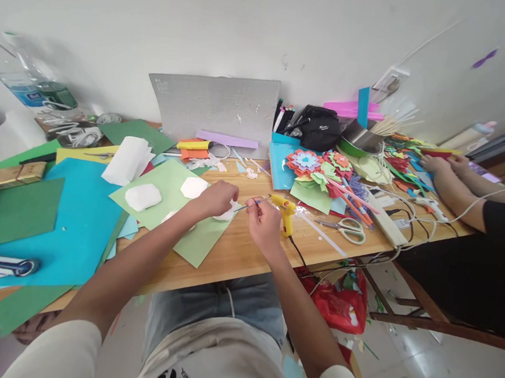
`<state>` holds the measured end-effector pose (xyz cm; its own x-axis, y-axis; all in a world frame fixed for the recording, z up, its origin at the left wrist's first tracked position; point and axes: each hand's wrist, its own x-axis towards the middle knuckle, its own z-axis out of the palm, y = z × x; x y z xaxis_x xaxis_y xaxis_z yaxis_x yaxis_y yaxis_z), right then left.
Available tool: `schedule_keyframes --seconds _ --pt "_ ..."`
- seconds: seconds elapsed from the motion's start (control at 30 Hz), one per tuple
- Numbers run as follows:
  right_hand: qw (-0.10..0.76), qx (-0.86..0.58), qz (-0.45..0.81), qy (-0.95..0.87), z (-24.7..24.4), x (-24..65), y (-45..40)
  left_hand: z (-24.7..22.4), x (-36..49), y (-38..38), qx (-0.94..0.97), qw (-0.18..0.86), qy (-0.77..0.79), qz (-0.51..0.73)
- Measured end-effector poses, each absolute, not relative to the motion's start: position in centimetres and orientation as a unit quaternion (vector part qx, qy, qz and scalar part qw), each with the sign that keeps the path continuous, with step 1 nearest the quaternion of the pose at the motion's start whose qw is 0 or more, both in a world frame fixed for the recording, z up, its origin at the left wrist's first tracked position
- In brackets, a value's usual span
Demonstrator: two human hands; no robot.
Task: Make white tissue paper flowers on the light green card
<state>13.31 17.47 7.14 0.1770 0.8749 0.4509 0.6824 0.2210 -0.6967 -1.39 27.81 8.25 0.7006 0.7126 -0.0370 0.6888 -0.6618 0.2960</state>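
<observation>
My left hand (221, 200) is closed over a white paper piece (225, 213) at the right part of the light green sheets; its fingertips are partly hidden. My right hand (263, 220) pinches a thin dark blue stick (247, 206), whose tip points left toward that white piece. Other white paper pieces (143, 197) lie on the light green sheet (170, 178), one partly behind my left forearm. Just right of my right hand, a yellow glue gun (286, 214) rests on the wooden table (248, 248).
Scissors (346, 229) and a power strip (383, 220) lie to the right, near paper flowers (307, 163) and cables. Blue card (78, 228) covers the left side. A grey board (224, 108) leans on the wall. At far right, another person's hands (438, 166) handle paper.
</observation>
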Motion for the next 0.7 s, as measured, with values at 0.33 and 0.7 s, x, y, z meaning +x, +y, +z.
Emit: schedule_keyframes --seconds 0.33,0.7 --pt "0.473 -0.600 0.103 -0.636 6.7 13.1 17.2 8.4 -1.5 27.9 0.917 0.146 0.369 0.034" --pt "0.381 -0.575 -0.077 -0.720 2.9 15.7 11.5 9.7 -2.0 27.8 0.892 0.220 0.389 0.071"
